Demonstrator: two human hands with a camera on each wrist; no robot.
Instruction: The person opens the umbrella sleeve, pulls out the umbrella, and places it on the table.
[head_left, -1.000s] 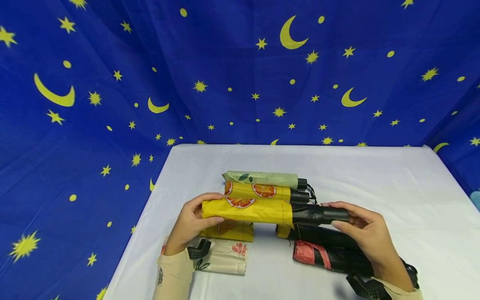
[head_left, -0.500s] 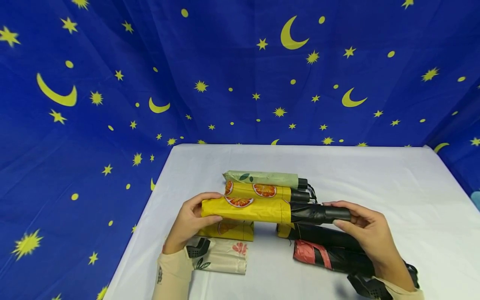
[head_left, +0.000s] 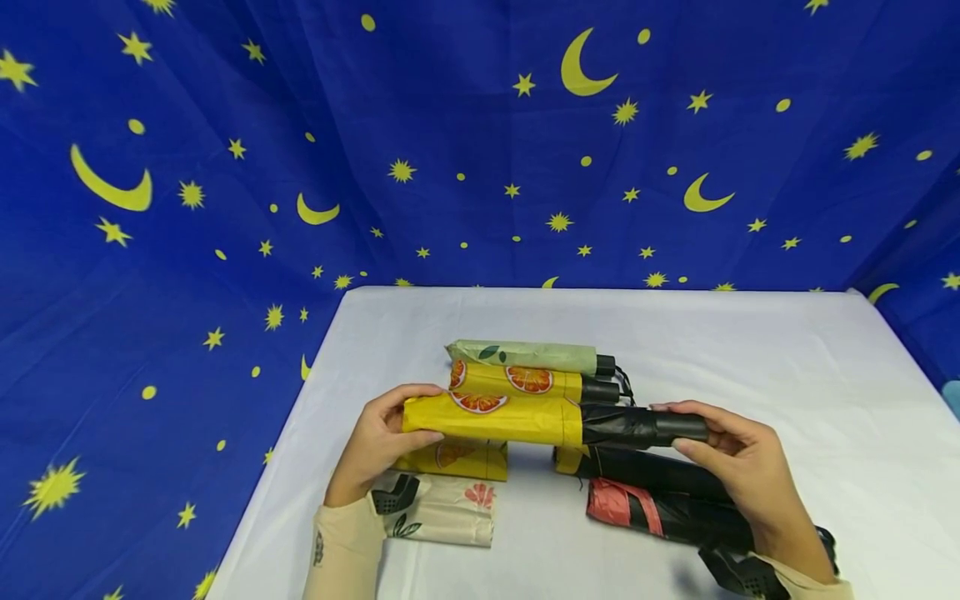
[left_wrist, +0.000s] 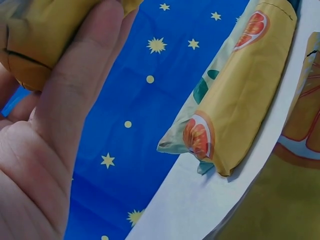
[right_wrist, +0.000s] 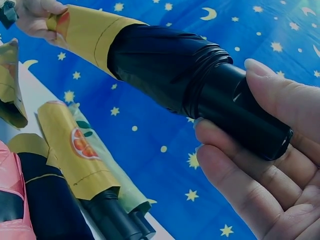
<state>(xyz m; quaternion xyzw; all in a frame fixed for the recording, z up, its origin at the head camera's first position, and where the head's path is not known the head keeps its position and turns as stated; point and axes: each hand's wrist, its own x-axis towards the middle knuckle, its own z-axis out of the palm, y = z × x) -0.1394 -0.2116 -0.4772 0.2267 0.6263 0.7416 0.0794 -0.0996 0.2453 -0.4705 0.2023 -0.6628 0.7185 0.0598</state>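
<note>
A folded black umbrella point(head_left: 618, 426) with a black handle point(right_wrist: 242, 107) lies level above the table, its left part inside a yellow sleeve point(head_left: 510, 419) printed with orange slices. My left hand point(head_left: 381, 442) holds the closed-looking left end of that sleeve between thumb and fingers. At the other end, my right hand point(head_left: 738, 462) grips the handle, thumb on one side and fingers on the other in the right wrist view. Behind it lie a yellow sleeved umbrella point(head_left: 551, 383) and a pale green sleeved umbrella point(head_left: 525, 356), side by side with black handle ends showing.
Near the left forearm lie a flat yellow sleeve point(head_left: 472, 461) and a cream flowered sleeve point(head_left: 450, 508). Under the right hand are a black umbrella with a yellow edge point(head_left: 645, 475) and a black umbrella with a red band point(head_left: 693, 518). A blue starry cloth point(head_left: 480, 125) surrounds the white table point(head_left: 810, 358).
My right hand has shifted slightly right with the umbrella handle, and a little more black shows beyond the yellow sleeve. My left hand stays nearly in place.
</note>
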